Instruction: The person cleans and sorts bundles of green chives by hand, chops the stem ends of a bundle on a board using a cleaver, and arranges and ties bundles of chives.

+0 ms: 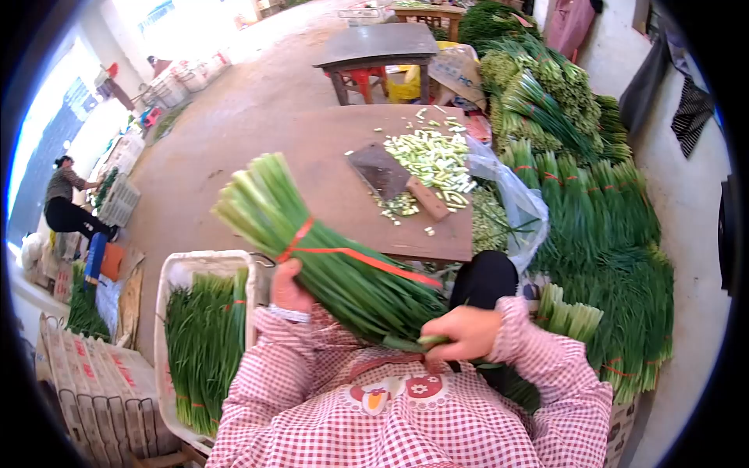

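A thick bundle of green stalks (pixel 343 273) lies tilted across my lap, its pale cut ends up and to the left. An orange-red band (pixel 295 239) goes round it near those ends, with a loose tail trailing along the leaves. My left hand (pixel 290 290) is wrapped round the bundle's underside, just below the band. My right hand (pixel 466 334) is closed at the leafy end, pinching a few leaves. Beyond the bundle, a cleaver (pixel 381 170) with a wooden handle rests on the brown table (pixel 312 148) beside chopped pale stalk pieces (pixel 437 160).
At the left stands a white crate (pixel 165 343) of banded green bundles. Stacked bundles (pixel 601 210) line the right wall. A clear plastic bag (pixel 524 207) hangs at the table's right edge. A person (pixel 66 195) works far left. A dark table (pixel 382 47) stands behind.
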Motion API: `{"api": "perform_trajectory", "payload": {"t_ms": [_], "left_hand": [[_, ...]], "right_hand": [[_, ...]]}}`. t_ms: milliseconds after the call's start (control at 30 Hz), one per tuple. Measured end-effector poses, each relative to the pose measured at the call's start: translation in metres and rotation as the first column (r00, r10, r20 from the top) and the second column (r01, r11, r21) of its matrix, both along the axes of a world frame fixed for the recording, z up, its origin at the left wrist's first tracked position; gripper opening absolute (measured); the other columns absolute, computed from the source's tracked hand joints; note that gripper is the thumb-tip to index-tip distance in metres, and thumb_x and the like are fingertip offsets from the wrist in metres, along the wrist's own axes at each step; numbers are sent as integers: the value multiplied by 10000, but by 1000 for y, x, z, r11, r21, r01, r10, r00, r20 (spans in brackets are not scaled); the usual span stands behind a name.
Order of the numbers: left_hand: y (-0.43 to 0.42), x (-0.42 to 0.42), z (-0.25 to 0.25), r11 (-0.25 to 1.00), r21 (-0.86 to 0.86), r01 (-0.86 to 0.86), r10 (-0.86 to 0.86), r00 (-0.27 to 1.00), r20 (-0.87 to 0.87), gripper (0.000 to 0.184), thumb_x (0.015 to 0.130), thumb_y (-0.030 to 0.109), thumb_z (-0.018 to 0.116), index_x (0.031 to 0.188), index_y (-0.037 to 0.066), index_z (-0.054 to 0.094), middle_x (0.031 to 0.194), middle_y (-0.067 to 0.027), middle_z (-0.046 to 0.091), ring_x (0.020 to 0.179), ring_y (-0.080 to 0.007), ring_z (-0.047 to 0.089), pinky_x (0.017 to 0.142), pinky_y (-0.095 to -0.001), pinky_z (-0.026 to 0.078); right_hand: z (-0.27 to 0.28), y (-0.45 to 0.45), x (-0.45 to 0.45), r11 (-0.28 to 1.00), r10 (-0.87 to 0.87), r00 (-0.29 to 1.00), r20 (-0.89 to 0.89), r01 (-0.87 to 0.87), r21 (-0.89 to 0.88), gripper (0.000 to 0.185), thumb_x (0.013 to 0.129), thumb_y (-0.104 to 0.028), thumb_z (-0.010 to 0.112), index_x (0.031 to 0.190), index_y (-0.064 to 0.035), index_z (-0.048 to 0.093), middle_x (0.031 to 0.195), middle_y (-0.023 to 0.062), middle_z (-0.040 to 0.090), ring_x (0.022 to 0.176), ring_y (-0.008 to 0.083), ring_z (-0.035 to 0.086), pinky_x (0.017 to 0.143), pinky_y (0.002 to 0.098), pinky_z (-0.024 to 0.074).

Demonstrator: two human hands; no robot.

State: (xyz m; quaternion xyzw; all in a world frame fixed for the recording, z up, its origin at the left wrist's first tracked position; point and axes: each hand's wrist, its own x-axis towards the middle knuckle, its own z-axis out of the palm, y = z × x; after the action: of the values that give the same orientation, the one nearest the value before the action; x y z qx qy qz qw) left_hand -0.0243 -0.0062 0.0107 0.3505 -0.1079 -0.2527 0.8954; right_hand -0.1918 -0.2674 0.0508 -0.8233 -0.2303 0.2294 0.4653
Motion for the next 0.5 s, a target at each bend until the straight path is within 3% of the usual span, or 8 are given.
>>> {"api": "perform_trajectory", "payload": {"t_ms": [33,100,167,300,367,400,433,500], "left_hand": [[11,6,-5,999,3,34,-34,999,-41,618,726,216,658,1271,6,455,1159,-170,586,1040,-323,588,952,-451,462],[16,10,-4,994,36,-106,104,993,64,584,737,312,678,1206,2,521,1122,-160,615,1035,-302,593,941,-471,463],[19,12,-3,997,9,-71,70,995,65,558,742,307,672,1185,-3,532,1104,-162,623,1020,-312,600,931,-475,472],[11,3,-3,996,12,-87,86,994,74,549,747,283,667,1197,3,522,1100,-167,624,1001,-318,609,928,-476,475],[5,-5,2,998,30,-48,47,998,51,539,754,264,657,1200,-4,516,1095,-173,625,1003,-325,608,937,-476,470],[6,-5,1,1000,2,-27,27,998,50,526,769,194,637,1237,7,483,1105,-170,616,998,-324,607,932,-474,472],[4,-8,8,999,8,-46,46,997,57,526,769,194,637,1237,7,483,1105,-170,616,998,-324,607,932,-474,472],[-8,-15,30,967,156,-201,169,966,198,543,753,108,615,1261,2,457,1182,-143,580,1035,-285,585,936,-429,462]], "right_hand": [[12,-22,-6,997,-82,996,-18,82,-6,206,808,-201,629,881,-18,570,737,146,590,658,277,594,617,367,476],[44,-62,-12,916,-386,872,301,402,12,189,812,-191,634,853,-18,568,740,108,574,641,241,572,613,353,469],[77,-93,-5,710,-639,549,540,690,139,119,841,-119,604,814,-22,542,697,56,504,598,146,487,571,288,430],[112,-142,38,415,-787,127,603,833,366,146,878,-149,587,834,-26,520,701,21,491,591,76,415,508,260,375],[89,-173,73,379,-794,140,591,875,301,201,888,-208,594,918,-15,546,789,74,576,678,135,529,590,290,449],[63,-193,91,450,-712,260,652,882,140,423,860,-336,624,1096,6,544,1004,175,609,914,258,592,793,357,478],[21,-214,106,424,-403,305,863,898,-120,617,823,-410,634,1230,29,484,1188,245,539,1123,346,515,971,396,392],[17,-189,110,415,-509,486,710,861,-292,710,814,-427,640,1295,42,411,1236,243,489,1173,365,456,1019,379,339]]}}
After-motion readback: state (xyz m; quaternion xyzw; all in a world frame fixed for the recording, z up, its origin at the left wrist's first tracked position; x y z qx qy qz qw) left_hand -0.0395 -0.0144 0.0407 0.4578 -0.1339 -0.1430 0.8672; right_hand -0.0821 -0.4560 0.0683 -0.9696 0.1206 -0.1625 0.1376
